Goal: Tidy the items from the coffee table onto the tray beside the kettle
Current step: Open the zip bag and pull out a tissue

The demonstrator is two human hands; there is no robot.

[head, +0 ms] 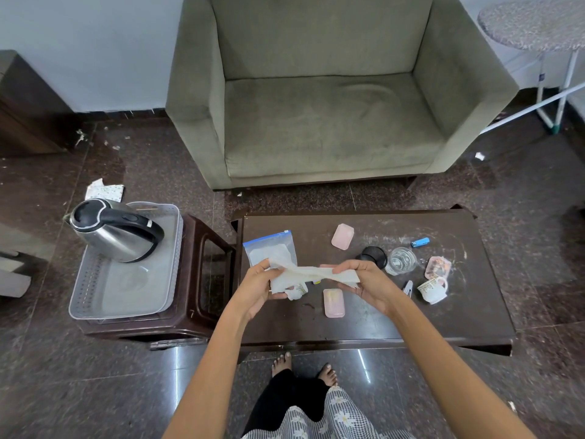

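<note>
Hands busy over dark brown coffee table [364,324]: left hand [256,288] and right hand [364,285] each pinching an end of crumpled white tissue [311,274], stretched between them, probably for folding. Pale perforated plastic tray [95,296] beside steel kettle [110,229] left, front half free. Clear glass [401,260] and toppled teacup [433,289] crowding right edge.

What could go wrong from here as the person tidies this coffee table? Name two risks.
The glass seems to hold water and stands close to the right hand, so a swing of the white cloth might tip it. The kettle fills the tray's far end, leaving less room.
</note>
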